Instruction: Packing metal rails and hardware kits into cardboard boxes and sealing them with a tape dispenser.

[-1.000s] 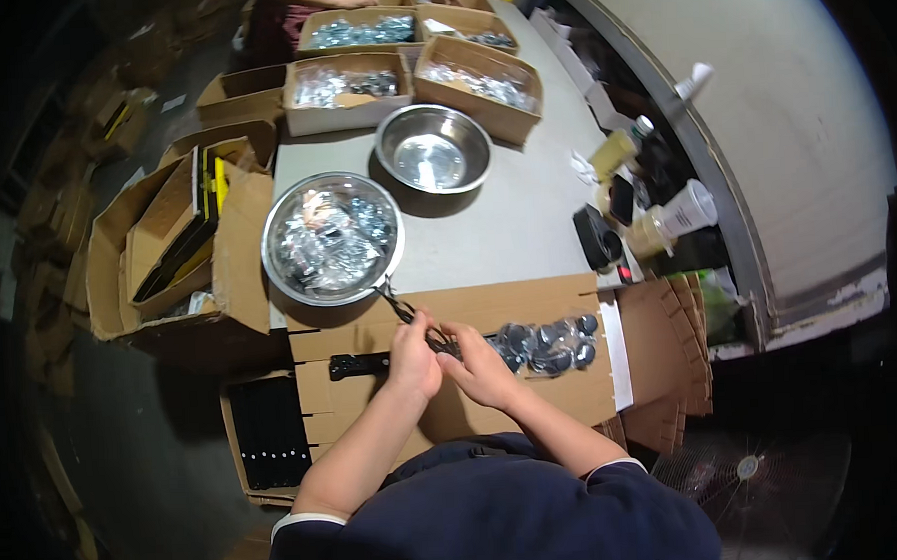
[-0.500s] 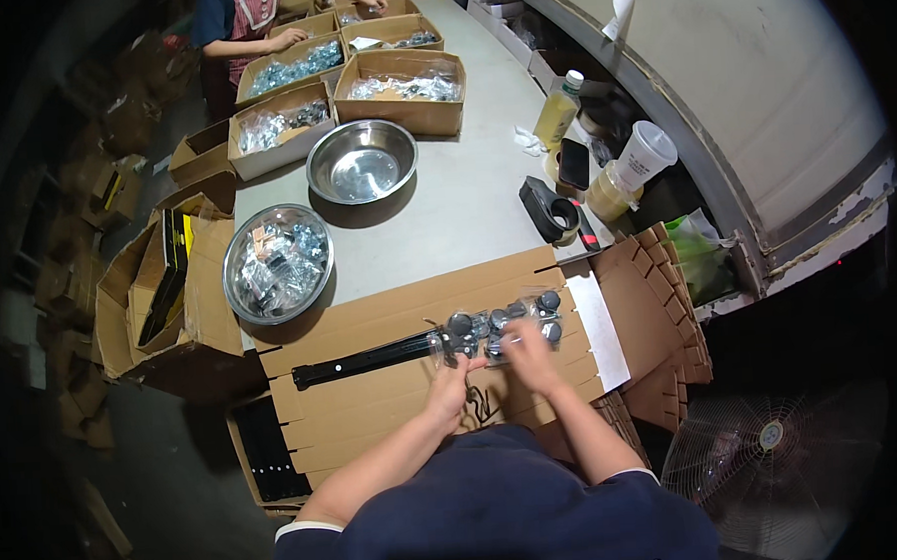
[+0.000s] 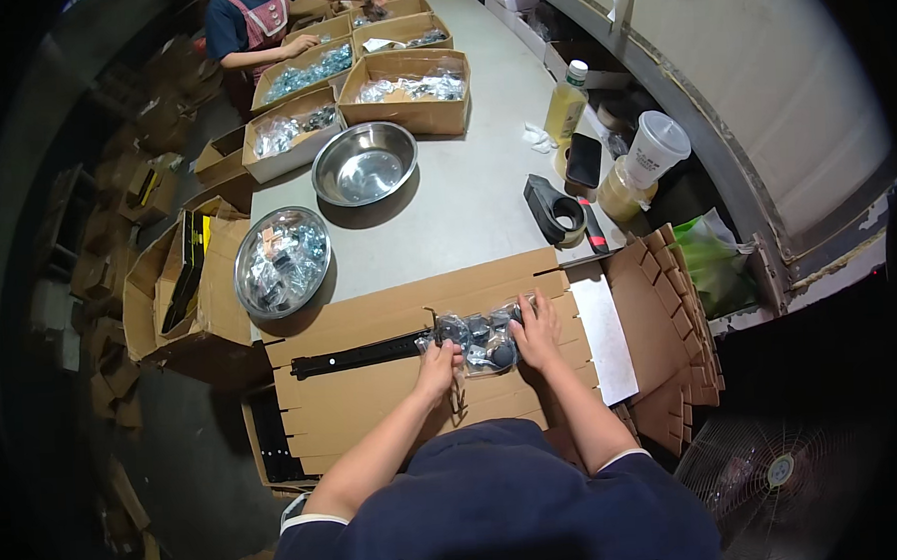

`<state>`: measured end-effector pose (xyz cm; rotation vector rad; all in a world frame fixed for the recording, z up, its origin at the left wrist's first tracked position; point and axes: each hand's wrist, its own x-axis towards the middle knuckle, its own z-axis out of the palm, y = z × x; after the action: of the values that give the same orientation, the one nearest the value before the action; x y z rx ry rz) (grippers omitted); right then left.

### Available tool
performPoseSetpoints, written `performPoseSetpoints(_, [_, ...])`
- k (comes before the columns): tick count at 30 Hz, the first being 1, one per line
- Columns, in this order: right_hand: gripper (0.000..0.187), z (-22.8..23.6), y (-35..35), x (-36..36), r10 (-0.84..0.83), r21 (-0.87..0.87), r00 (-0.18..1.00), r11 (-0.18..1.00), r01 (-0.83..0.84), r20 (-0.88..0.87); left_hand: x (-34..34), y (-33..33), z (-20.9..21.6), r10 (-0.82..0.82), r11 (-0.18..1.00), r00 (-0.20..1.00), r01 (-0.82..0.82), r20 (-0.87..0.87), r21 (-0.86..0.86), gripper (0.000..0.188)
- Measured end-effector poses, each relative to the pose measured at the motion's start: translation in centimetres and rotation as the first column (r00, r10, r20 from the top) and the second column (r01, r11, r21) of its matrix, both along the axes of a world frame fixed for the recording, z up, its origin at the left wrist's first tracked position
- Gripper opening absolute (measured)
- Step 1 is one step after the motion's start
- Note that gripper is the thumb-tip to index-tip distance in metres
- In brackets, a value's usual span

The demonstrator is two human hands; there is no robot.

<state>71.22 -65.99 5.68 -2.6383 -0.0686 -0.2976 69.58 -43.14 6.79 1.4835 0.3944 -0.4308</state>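
A clear plastic bag of dark round parts point(image 3: 479, 339) lies on a flat sheet of cardboard point(image 3: 373, 383) in front of me. My left hand point(image 3: 438, 366) rests on the bag's left end, fingers curled on it. My right hand point(image 3: 537, 331) presses on its right end. A long black metal rail point(image 3: 357, 356) lies on the cardboard just left of the bag. A thin metal hook point(image 3: 458, 395) lies under my left wrist.
Two steel bowls stand on the grey table: one with bagged parts point(image 3: 281, 260), one bare point(image 3: 364, 164). Cardboard boxes of bags point(image 3: 405, 87) sit farther back, where another person point(image 3: 247, 24) works. A tape dispenser point(image 3: 556, 210), bottle point(image 3: 566, 100) and cup point(image 3: 653, 149) stand at right.
My hands moved from the bowl side down to the bag of parts on the cardboard. The view has tilted, so the table sits farther up.
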Motion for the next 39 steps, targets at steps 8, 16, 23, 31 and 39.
performPoseSetpoints(8, [0.058, 8.1, 6.4, -3.8, 0.613, 0.574, 0.785, 0.675, -0.464, -0.087, -1.9, -2.7, 5.4, 0.14, 0.783, 0.981, -0.194, -0.137, -0.591, 0.027])
performPoseSetpoints(16, [0.029, 8.8, 4.7, -2.4, 0.579, 0.478, 0.742, 0.785, -0.395, -0.338, -3.2, 0.8, 7.7, -0.06, 0.802, 0.972, -0.088, -0.227, -0.59, 0.018])
performPoseSetpoints(23, [0.022, 8.5, 3.2, 1.3, 0.538, -0.026, 0.811, 0.83, -0.558, -0.229, -1.7, 19.4, -1.9, 0.541, 0.635, 0.714, -0.693, 0.444, 0.341, 0.038])
performPoseSetpoints(31, [0.048, 3.1, 2.7, 1.0, 0.553, -0.398, 0.833, 0.766, -0.505, 0.008, -1.4, 24.4, -4.9, 0.365, 0.375, 0.838, -0.532, 0.406, 0.759, 0.052])
performPoseSetpoints(39, [0.044, 1.7, 1.9, 2.0, 0.624, -0.365, 0.777, 0.745, -0.559, 0.083, -1.2, 24.4, -4.5, 0.43, 0.399, 0.791, -0.6, 0.436, 0.694, 0.057])
